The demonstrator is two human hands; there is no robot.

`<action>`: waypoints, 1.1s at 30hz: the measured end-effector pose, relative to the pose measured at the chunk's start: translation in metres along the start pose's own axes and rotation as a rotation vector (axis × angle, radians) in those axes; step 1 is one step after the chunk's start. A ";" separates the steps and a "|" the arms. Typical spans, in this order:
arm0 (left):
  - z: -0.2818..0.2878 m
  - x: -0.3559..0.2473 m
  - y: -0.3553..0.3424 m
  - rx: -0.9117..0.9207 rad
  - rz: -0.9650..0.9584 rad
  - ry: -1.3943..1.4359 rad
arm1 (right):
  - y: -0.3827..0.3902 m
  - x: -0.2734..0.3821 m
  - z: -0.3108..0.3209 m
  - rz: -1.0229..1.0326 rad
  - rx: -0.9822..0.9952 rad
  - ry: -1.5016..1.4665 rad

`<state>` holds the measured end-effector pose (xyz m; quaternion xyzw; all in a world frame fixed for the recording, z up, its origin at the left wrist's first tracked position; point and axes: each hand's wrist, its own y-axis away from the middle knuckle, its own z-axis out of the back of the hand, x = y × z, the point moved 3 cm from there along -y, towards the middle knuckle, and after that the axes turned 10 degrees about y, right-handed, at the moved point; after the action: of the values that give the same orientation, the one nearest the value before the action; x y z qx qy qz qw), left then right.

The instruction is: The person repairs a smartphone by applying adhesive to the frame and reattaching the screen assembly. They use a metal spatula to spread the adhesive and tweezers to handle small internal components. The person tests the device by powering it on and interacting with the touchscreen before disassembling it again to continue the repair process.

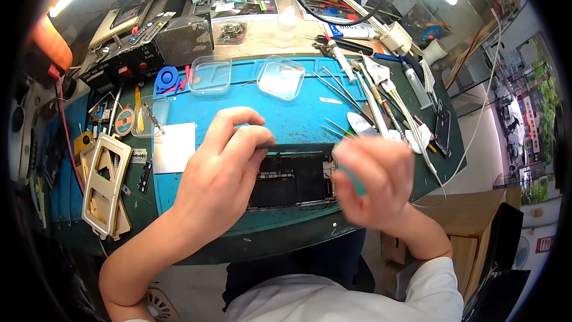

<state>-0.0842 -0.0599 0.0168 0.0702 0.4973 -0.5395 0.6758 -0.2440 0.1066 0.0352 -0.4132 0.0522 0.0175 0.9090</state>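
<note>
An opened smartphone [296,182] lies on the blue work mat, its black battery and inner boards showing. My left hand [223,170] is at its left end, thumb and fingers pinched on a thin dark panel [301,148] seen nearly edge-on along the phone's far side. Over the phone's right end is my right hand [378,185], smeared by motion, with its fingers curled. A teal piece [353,181] shows between those fingers; its kind is too blurred to make out.
Two clear plastic boxes [210,76] stand on the mat's far side. Tweezers [342,89], a syringe [415,85] and cables lie at the right. A silvery square plate [174,148] and beige frames [107,182] lie at the left. A power supply [122,67] stands far left.
</note>
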 end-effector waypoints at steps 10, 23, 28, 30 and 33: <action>0.017 -0.013 0.005 0.242 0.043 0.121 | 0.000 -0.028 -0.006 -0.071 0.178 -0.292; 0.019 -0.011 0.007 0.434 0.067 0.053 | 0.004 -0.032 -0.002 0.059 0.098 -0.206; 0.020 -0.010 0.011 0.471 0.081 0.042 | 0.019 -0.018 0.003 0.042 0.110 -0.225; 0.020 -0.011 0.011 0.489 0.076 0.024 | 0.028 -0.013 0.003 0.070 0.113 -0.212; 0.019 -0.012 0.009 0.530 0.035 -0.013 | 0.034 -0.010 0.006 0.074 0.157 -0.216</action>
<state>-0.0642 -0.0603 0.0312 0.2498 0.3329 -0.6395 0.6464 -0.2558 0.1337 0.0143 -0.3342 -0.0294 0.0914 0.9376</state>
